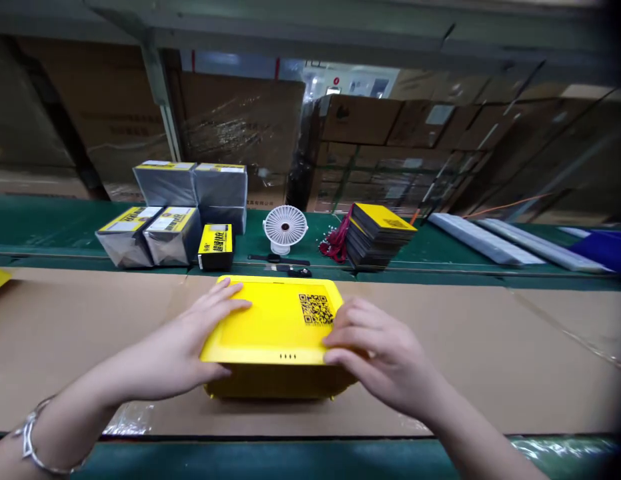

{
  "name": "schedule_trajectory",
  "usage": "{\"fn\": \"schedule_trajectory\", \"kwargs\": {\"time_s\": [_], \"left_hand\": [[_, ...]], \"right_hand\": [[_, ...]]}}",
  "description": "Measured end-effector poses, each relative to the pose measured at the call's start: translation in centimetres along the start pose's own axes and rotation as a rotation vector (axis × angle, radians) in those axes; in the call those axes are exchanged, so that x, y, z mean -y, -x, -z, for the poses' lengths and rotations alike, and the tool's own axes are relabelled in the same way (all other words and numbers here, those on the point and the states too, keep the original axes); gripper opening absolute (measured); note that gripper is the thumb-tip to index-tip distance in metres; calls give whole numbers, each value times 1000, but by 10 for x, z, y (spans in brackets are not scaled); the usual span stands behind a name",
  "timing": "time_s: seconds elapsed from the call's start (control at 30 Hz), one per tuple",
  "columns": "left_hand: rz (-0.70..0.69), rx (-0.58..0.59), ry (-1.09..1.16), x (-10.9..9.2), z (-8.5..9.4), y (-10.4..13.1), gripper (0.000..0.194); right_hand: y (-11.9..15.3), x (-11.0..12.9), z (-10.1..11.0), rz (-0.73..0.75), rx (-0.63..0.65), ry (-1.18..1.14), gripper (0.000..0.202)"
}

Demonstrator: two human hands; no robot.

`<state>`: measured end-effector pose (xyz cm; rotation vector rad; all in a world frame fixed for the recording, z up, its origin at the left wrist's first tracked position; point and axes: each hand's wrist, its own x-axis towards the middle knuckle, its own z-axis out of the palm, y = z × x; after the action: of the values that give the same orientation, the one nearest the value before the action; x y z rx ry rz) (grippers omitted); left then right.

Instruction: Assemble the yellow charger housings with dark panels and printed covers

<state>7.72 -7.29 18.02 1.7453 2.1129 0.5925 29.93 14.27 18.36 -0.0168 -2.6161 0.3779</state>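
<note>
A yellow plastic box (270,320) sits on the cardboard-covered bench in front of me. Its top carries a black QR code (316,309) near the right end, and several small dark marks run along the front rim. My left hand (203,337) clasps the left end, its fingers spread over the top and its thumb at the front below the rim. At the right front corner, my right hand (375,343) has its fingers bent together and pinches the rim. The fingertips partly cover that corner. The box's front wall lies in shadow.
Behind the box stand a small white fan (285,228), a black-and-yellow carton (216,247) and several wrapped grey packs (173,233). A stack of yellow-topped black pieces (383,233) with dark red cords (335,240) is further right. Long pale bars (485,239) lie beyond it.
</note>
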Motion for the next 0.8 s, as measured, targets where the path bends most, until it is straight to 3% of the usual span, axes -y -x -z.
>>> {"fn": "schedule_trajectory", "kwargs": {"time_s": [0.07, 0.1, 0.2, 0.27, 0.37, 0.47, 0.57, 0.8], "left_hand": [[39, 65, 74, -1, 4, -8, 88], [92, 7, 110, -2, 4, -14, 88], [337, -247, 375, -2, -2, -39, 59], [439, -290, 640, 1, -8, -51, 43], [461, -287, 919, 4, -15, -57, 36], [451, -256, 1082, 7, -16, -55, 36], [445, -236, 1039, 10, -14, -54, 38], [465, -320, 484, 6, -13, -59, 31]], "right_hand": [[-9, -8, -1, -186, -67, -65, 17], [-14, -13, -4, -297, -103, -79, 24], [-24, -27, -16, -623, -41, -310, 39], [-26, -30, -24, -786, 65, -628, 40], [-25, -29, -29, -877, 112, -989, 38], [-23, -26, -28, -881, 95, -1098, 41], [-25, -27, -29, -893, 74, -1097, 39], [-35, -40, -39, -835, -36, -895, 25]]}}
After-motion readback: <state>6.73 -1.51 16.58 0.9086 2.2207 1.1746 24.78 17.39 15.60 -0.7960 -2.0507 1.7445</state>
